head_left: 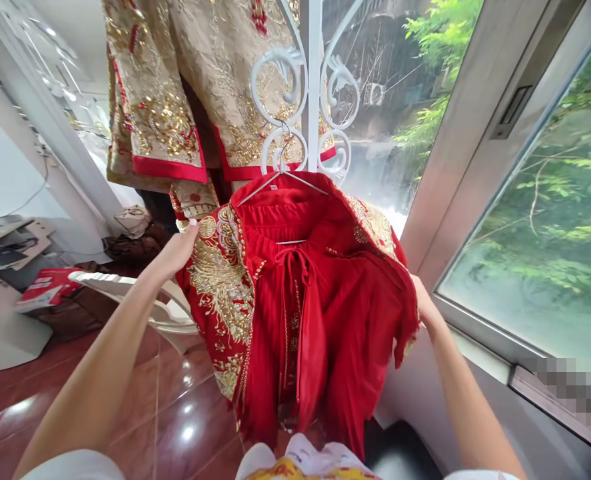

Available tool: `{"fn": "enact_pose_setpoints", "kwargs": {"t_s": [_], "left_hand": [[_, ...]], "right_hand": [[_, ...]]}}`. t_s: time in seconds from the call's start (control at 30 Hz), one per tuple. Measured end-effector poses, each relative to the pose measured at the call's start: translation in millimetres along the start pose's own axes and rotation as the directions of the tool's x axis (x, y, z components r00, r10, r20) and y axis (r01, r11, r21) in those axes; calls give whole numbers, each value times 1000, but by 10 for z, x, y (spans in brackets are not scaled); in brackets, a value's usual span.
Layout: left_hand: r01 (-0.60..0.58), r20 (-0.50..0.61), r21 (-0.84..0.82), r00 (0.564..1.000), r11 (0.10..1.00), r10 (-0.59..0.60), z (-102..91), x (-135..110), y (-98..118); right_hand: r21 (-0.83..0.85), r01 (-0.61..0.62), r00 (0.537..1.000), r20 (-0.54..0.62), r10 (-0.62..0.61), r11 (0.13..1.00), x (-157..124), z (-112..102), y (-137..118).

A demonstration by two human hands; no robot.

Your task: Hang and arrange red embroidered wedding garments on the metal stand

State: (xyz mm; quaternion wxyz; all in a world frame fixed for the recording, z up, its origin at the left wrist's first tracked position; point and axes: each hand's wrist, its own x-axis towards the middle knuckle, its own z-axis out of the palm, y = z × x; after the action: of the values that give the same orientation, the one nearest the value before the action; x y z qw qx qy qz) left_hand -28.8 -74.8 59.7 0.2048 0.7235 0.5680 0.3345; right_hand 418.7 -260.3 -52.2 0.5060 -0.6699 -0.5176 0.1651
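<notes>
A red jacket (224, 287) with gold embroidery hangs from a wire hanger (305, 180) hooked on white scrollwork. Its front is spread apart, and a red pleated skirt (274, 313) with a tied waist ribbon shows inside. At the jacket's left shoulder is my left hand (181, 245), closed on the embroidered cloth with the thumb on top. My right hand (424, 303) is at the opposite front edge, mostly behind the cloth; its fingers are hidden, but the panel is drawn outward there.
Gold and cream embroidered garments (160, 127) hang behind. White metal scrollwork (312, 87) stands before the window (540, 200). To the left are a white plastic chair (160, 310) and a red box (50, 290) on the tiled floor (140, 393).
</notes>
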Motion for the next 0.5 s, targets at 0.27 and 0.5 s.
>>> {"fn": "enact_pose_setpoints", "kwargs": {"t_s": [0.27, 0.5], "left_hand": [[-375, -504, 564, 550, 736, 666, 205, -170, 552], [-832, 133, 532, 262, 154, 956, 1718, -638, 1611]], "right_hand": [[-355, 324, 905, -153, -396, 877, -241, 41, -289], [-461, 243, 888, -249, -387, 854, -101, 189, -415]]}}
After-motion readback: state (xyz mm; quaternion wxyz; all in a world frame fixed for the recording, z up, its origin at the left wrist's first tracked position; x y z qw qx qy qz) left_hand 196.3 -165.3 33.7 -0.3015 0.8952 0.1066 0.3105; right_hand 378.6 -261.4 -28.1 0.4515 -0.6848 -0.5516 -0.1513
